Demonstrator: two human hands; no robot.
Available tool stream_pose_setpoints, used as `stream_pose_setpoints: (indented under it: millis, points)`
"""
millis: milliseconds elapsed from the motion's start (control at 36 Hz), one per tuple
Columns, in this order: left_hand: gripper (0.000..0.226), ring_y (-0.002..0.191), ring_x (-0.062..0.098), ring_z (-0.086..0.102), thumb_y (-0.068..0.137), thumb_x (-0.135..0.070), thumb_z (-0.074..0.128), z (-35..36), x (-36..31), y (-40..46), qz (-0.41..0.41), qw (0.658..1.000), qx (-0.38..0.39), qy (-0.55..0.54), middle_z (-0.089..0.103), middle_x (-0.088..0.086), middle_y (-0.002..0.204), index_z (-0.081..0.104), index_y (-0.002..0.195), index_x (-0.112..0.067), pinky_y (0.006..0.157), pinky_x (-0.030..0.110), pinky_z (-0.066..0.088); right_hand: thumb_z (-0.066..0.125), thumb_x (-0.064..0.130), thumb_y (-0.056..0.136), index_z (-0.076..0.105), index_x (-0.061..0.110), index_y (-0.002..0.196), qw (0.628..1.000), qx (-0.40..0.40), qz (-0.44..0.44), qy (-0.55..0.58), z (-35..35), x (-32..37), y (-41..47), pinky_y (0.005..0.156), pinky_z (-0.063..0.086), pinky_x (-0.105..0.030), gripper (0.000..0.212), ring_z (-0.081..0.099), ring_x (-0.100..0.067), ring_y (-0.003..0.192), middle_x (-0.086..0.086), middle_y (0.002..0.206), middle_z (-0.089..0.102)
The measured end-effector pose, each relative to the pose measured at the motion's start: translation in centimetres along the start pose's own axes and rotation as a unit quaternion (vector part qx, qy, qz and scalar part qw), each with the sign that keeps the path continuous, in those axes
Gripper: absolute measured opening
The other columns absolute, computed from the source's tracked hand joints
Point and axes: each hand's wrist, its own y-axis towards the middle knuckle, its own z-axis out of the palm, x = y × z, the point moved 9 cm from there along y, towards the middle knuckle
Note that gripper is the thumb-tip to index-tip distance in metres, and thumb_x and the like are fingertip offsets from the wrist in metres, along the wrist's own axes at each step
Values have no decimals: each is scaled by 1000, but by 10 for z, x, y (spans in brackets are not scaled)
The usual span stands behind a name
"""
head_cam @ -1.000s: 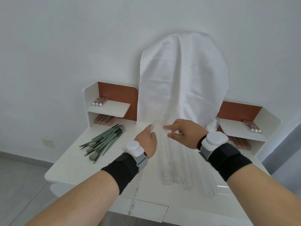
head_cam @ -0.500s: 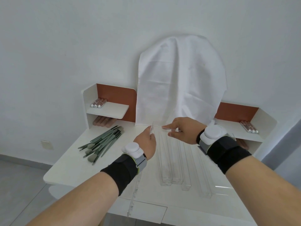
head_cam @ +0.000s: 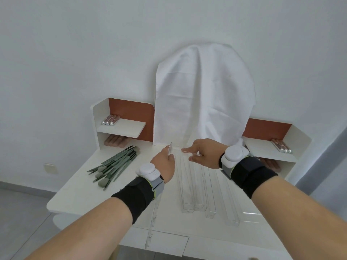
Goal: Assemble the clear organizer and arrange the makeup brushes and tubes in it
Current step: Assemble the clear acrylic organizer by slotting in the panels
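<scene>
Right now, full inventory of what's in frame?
makeup brushes: a pile, green, desk left
tubes: three, pink with silver caps, left upper shelf
tubes: three, same, right shelf
clear troughs: several, transparent, desk centre
slotted clear strip: one, front edge
clear panels: two small, held in the hands
white cloth: one, draped at back
desk: white
left hand: pinches a panel
right hand: pinches the other
</scene>
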Motion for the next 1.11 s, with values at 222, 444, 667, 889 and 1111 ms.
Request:
stream_pose_setpoints:
  millis: [222,444,667,889,1111]
  points:
    - [52,128,17,48,99,-23,39,5,4,3,2,1000,3,-1,39,-6,151,28,150,-26,98,20,33,51,37,98,49,39,139,1000,4,9,-2,6,-4,-3,95,39,-25,41,52,-14,105,2,112,58]
    - [87,131,24,34,81,-41,55,-7,-32,3,130,952,-30,277,26,3,146,9,152,-20,102,41,38,49,39,98,48,39,140,1000,-5,7,-5,2,0,-4,95,40,-26,41,52,-13,104,4,114,57]
    - [58,126,21,44,95,-36,42,18,-67,15,241,884,45,399,52,-1,132,25,147,-19,100,39,33,52,39,96,54,37,134,999,-33,-2,5,-3,4,-10,92,43,-28,38,49,-8,93,6,115,60]
    - [48,113,23,46,99,-33,38,23,-65,12,266,892,32,364,54,2,122,34,143,-15,89,36,47,63,27,92,74,21,97,912,-380,42,147,-80,-42,-92,77,51,-24,13,62,-4,83,10,92,69]
    - [50,118,22,45,100,-32,36,18,-66,11,252,900,19,356,51,2,127,30,146,-15,88,29,43,51,31,89,68,23,78,838,-315,408,180,-35,-177,-180,78,51,-32,21,66,-26,85,4,84,69]
